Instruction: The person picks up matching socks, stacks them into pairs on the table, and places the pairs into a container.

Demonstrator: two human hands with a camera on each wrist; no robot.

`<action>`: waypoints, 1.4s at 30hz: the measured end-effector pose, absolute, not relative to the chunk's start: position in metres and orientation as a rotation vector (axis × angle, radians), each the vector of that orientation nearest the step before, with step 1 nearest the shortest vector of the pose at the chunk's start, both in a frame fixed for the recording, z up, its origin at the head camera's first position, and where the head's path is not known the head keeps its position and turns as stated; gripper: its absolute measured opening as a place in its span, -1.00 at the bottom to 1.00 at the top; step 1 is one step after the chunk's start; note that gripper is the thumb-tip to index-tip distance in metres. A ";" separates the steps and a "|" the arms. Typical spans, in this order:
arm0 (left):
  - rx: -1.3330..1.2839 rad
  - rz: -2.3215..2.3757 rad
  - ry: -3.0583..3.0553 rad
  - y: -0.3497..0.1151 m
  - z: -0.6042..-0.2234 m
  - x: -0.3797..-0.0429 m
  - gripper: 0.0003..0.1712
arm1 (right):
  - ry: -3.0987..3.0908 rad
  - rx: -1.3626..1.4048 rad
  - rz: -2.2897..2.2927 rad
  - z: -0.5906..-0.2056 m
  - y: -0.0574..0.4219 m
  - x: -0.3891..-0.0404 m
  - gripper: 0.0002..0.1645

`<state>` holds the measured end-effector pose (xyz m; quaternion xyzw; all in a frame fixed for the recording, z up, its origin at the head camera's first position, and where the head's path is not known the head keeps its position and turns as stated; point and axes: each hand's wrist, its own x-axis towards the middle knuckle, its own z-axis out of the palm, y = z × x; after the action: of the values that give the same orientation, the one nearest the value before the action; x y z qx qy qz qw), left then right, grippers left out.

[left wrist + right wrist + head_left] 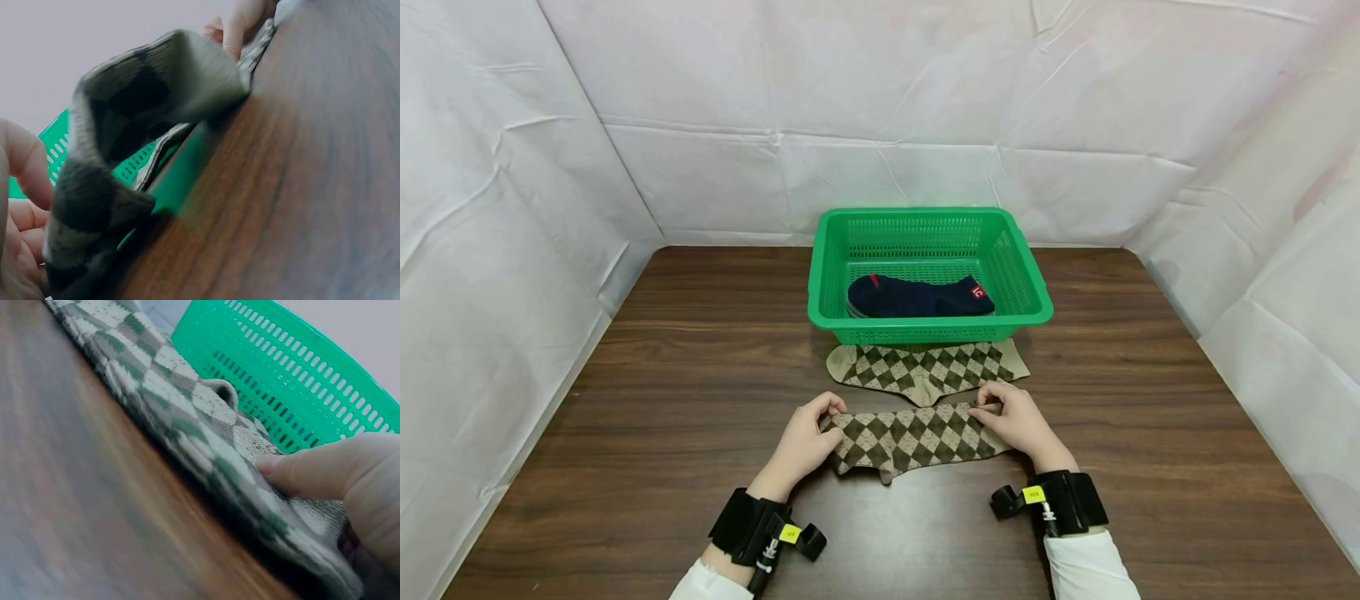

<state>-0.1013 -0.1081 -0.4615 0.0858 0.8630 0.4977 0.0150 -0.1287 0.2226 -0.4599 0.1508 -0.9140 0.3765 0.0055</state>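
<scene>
A beige and dark green argyle sock (917, 437) is stretched sideways between both hands, low over the table in the head view. The left hand (808, 437) pinches its left end between thumb and fingers. At its upper right edge, the right hand (1015, 421) pinches the fabric; in the right wrist view the thumb presses on the checked sock (206, 444). In the left wrist view the sock (87, 206) bulges up in a fold. Just beyond lies a second argyle sock (925, 367), flat, its heel pointing toward the person.
A green plastic basket (1041, 308) stands behind the socks, against the far side of the table. Inside it lies a navy sock (917, 297) with red marks, on top of something paler. White sheeting (880, 100) walls the brown wooden table (662, 400) on three sides.
</scene>
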 end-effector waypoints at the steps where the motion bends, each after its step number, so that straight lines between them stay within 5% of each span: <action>1: 0.268 1.527 2.703 -0.108 -0.462 -0.102 -0.65 | -2.865 0.461 1.168 -0.460 0.224 -0.129 -0.74; 14: 0.576 1.702 2.560 -0.109 -0.464 -0.102 -0.56 | -2.785 0.286 1.134 -0.460 0.232 -0.130 -0.90; 26: 0.398 1.695 2.494 -0.108 -0.466 -0.105 -0.58 | -2.793 0.097 1.159 -0.456 0.243 -0.131 -0.75; 35: 0.463 1.678 2.526 -0.109 -0.463 -0.104 -0.20 | -2.809 0.024 1.202 -0.455 0.256 -0.131 -0.71; 42: 0.239 1.768 2.612 -0.109 -0.466 -0.109 -0.34 | -2.804 0.024 1.191 -0.456 0.258 -0.130 -0.73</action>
<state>-0.1093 -0.1093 -0.4660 0.0756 0.8257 0.5590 -0.0108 -0.1304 0.2577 -0.4563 0.0080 -0.9193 0.3906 0.0477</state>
